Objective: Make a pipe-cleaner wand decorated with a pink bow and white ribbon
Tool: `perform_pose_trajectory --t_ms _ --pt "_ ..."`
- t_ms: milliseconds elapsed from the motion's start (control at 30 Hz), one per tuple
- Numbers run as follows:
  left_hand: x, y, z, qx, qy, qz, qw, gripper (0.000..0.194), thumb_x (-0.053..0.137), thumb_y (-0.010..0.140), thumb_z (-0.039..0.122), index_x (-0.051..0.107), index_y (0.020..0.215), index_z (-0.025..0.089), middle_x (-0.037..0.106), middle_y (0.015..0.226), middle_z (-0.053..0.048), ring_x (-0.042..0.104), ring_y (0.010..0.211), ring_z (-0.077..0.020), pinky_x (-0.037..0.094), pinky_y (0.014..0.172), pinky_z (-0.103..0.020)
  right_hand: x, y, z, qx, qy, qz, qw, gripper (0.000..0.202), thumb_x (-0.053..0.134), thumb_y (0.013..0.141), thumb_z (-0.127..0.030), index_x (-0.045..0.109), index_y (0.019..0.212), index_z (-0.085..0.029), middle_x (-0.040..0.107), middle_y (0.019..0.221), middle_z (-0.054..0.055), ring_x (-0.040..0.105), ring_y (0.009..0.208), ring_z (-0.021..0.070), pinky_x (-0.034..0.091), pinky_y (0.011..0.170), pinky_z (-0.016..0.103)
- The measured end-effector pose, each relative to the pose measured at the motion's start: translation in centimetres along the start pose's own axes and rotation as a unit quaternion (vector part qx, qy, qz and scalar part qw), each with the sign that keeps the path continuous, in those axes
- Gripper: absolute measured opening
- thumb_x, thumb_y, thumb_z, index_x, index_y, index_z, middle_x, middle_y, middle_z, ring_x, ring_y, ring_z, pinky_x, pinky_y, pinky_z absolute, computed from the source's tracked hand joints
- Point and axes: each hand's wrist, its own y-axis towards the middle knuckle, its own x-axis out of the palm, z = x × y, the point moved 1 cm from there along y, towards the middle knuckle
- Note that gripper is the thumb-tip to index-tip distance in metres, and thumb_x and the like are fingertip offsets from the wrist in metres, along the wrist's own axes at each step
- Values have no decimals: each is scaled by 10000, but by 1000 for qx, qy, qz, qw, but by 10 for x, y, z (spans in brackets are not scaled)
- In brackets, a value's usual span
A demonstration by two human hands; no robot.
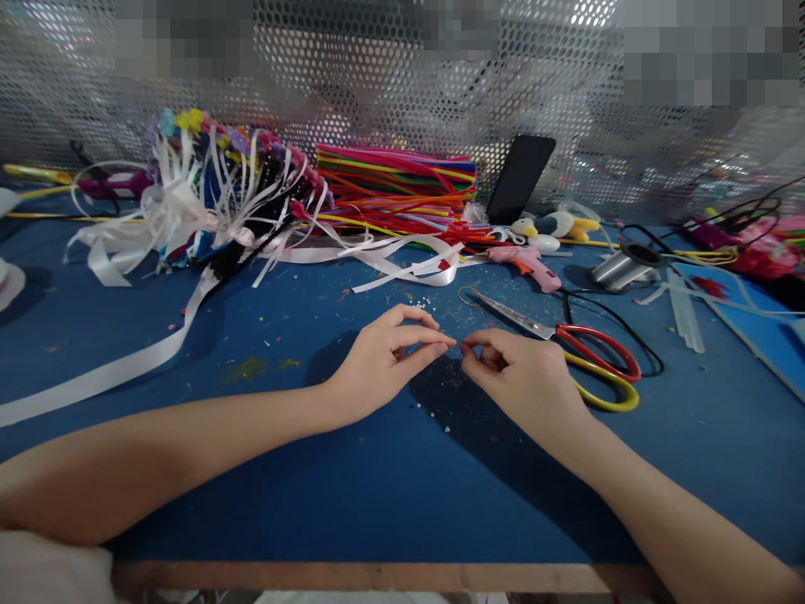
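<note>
Above the middle of the blue table [352, 495], my left hand [393, 356] and my right hand [512, 365] meet almost fingertip to fingertip. Thumb and forefinger of the left are pinched, the other fingers stretched out over them. The right hand is curled in a pinch facing it. Whatever lies between the tips is too small to name. Tiny white beads [420, 304] are scattered on the table behind and below the fingers. Just beyond my right hand lie scissors [534, 323] with one red and one yellow handle, partly hidden by that hand.
At the back stand a bundle of white ribbons [207, 201], coloured pipe cleaners [396, 189] and a leaning black phone [521, 178]. A pink glue gun [528, 264], a wire spool [625, 264] and clear glue sticks [685, 310] lie to the right. A perforated metal panel [377, 75] closes the back.
</note>
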Motion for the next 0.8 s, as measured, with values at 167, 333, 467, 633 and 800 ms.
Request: perform_pose_trajectory --t_ms 167,333,467,633,800 --pt "2 2 0 -14 -2 -13 1000 191 602 945 288 768 1000 210 741 1024 -46 620 740 -113 474 631 -233 3 0 1 -77 -10 -15 997 135 577 858 -235 703 823 -204 589 566 -13 513 479 108 368 519 246" --pt "3 3 0 -21 28 -33 999 175 606 935 259 767 965 198 757 912 -31 648 761 -136 485 683 -254 3 -1 0 -79 10 14 997 142 573 890 -267 700 873 -205 568 555 -19 511 489 109 399 539 244" --pt "2 3 1 -36 38 -21 998 176 593 939 267 751 935 189 745 877 -26 643 757 -134 482 685 -251 -3 0 -6 -12 58 16 998 113 583 867 -267 665 820 -206 571 574 -13 534 518 117 407 540 249" --pt "0 3 1 -45 24 0 999 206 547 962 304 722 967 195 739 952 -29 637 765 -131 468 647 -248 -10 0 0 117 215 -42 969 194 515 879 -261 629 732 -205 590 669 7 523 551 123 384 487 251" --pt "0 3 1 -45 13 4 999 205 547 958 304 719 954 193 738 951 -32 633 764 -133 468 644 -251 -4 3 10 193 365 -51 909 355 489 911 -352 721 696 -190 686 774 64 603 693 169 479 602 293"
